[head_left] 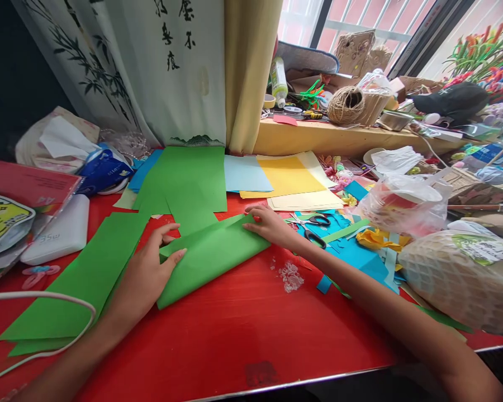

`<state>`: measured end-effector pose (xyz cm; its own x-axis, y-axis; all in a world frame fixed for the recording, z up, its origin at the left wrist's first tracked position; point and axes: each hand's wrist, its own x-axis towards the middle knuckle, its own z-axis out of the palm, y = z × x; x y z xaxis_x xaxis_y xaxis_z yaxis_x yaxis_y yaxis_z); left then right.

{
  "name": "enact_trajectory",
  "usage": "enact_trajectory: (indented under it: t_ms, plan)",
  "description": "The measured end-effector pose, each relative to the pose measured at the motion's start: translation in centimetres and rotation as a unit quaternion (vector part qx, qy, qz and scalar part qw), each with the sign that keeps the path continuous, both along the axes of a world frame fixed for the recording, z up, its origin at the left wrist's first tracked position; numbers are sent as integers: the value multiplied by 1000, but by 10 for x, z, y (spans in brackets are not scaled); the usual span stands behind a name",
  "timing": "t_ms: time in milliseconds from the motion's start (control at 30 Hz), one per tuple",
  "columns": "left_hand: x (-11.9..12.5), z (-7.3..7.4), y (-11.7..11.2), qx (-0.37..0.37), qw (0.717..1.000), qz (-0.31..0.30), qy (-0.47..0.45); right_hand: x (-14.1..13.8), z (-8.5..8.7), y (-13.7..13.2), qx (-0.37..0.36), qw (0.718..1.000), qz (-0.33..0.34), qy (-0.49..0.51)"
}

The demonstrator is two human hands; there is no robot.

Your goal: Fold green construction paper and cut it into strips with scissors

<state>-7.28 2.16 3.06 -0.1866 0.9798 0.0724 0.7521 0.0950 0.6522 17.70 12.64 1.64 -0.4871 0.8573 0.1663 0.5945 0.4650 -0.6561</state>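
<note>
A folded green paper sheet (212, 254) lies on the red table (243, 329) in front of me. My left hand (148, 268) rests on its left end, fingers stretched out with the thumb and forefinger either side of the paper's edge. My right hand (268, 223) presses flat on the sheet's upper right corner, fingers extended. Black-handled scissors (314, 226) lie just right of my right hand on blue paper scraps (356, 254).
More green sheets (79, 285) lie at left and behind (188, 178); yellow and light blue paper (289, 178) at back. A white power bank (61, 234), tissue pack, white cable (46, 296), plastic bags (402, 204), a twine ball (346, 105) and clutter crowd the sill and right side.
</note>
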Motion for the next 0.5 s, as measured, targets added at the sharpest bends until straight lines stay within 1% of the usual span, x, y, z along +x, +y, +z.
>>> enact_trajectory:
  t_ms: [67, 100, 167, 233, 267, 333, 433, 500]
  plan:
    - [3, 9, -3, 28, 997, 13, -65, 2, 3, -8, -44, 995, -30, 79]
    - [4, 12, -4, 47, 994, 12, -96, 4, 4, -13, -78, 987, -36, 135]
    - [6, 14, -6, 73, 987, 1, -142, 9, 8, -23, -148, 956, -20, 252]
    - [6, 14, -7, 80, 982, -15, -169, 15, 12, -35, -198, 924, 6, 326]
    - [6, 14, -7, 82, 980, -23, -181, 18, 13, -40, -215, 912, 7, 348]
    - [6, 12, -7, 96, 973, -38, -208, 23, 16, -50, -240, 896, -13, 374]
    - [5, 11, -7, 110, 965, -47, -231, 29, 19, -60, -276, 879, -46, 386]
    - [5, 11, -7, 109, 964, -44, -237, 31, 19, -63, -304, 872, -48, 382]
